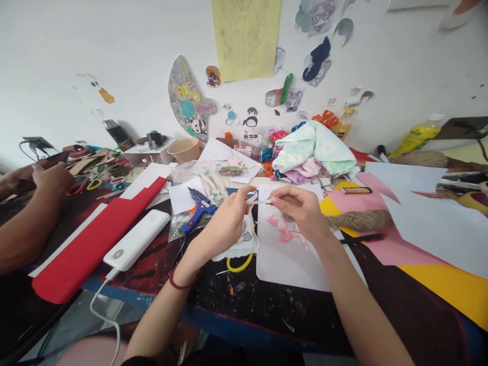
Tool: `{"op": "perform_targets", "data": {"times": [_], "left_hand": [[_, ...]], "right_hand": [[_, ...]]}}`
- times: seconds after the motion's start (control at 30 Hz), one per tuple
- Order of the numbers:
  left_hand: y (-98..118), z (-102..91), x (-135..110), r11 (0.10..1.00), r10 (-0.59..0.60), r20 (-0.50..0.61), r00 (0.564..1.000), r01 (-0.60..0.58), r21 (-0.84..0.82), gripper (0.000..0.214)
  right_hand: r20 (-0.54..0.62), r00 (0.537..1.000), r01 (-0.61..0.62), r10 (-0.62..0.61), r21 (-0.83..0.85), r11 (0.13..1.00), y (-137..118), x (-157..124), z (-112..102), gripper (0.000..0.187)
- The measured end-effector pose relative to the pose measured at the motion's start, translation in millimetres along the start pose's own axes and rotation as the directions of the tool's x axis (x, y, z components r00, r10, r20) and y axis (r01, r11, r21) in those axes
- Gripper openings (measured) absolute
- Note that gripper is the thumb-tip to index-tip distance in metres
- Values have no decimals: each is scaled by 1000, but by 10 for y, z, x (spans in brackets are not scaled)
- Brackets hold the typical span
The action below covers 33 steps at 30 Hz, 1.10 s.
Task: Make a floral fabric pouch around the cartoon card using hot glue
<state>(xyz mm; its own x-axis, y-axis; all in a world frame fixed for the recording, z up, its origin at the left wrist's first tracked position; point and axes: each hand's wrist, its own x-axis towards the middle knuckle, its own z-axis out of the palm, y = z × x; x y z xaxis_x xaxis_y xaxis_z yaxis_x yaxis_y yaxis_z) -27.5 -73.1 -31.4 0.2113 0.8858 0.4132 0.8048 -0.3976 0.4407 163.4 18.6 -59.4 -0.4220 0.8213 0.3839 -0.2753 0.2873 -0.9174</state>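
A thin white strip [261, 202] spans the gap between my two hands; whether it is paper or something stiffer I cannot tell. My left hand [230, 217] pinches its left end, where it seems looped or folded over. My right hand [299, 207] holds the other end between thumb and fingers. Below them lies a white sheet [282, 264] with small pink cut pieces [285, 234] on it. Left of my left hand rests a blue hot glue gun [200, 209] on a clear plastic bag. Yellow-handled scissors [240, 264] lie under my left forearm, partly covered.
A white power bank [137, 240] with a cable and a red folded sheet [95, 244] lie left. Another person's hands [51, 180] are at far left. Twine [358, 219], a black pen [362, 239] and coloured paper [438, 274] lie right. Crumpled cloth [314, 147] is at the back.
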Motion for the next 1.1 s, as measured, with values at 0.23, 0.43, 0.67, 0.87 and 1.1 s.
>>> {"op": "perform_targets", "data": {"times": [0.23, 0.43, 0.67, 0.87, 1.1], "left_hand": [[-87, -246, 108, 1000, 0, 18, 1000, 0, 2, 29], [-83, -267, 107, 992, -103, -54, 993, 107, 71, 20], [-1, -224, 108, 978, -127, -103, 987, 142, 155, 21], [34, -176, 108, 973, -133, -79, 988, 146, 179, 21], [25, -94, 93, 975, -89, -41, 995, 95, 200, 20]], "right_hand": [[8, 1000, -6, 6, 90, 996, 10, -4, 13, 13], [-96, 995, 43, -35, 90, 995, 37, 17, -35, 9], [-226, 962, 137, -155, -94, 986, 23, 30, 7, 16], [-233, 958, 150, -169, -97, 984, -27, 52, -13, 97], [47, 999, 0, 17, -337, 942, 26, -24, 69, 25]]}}
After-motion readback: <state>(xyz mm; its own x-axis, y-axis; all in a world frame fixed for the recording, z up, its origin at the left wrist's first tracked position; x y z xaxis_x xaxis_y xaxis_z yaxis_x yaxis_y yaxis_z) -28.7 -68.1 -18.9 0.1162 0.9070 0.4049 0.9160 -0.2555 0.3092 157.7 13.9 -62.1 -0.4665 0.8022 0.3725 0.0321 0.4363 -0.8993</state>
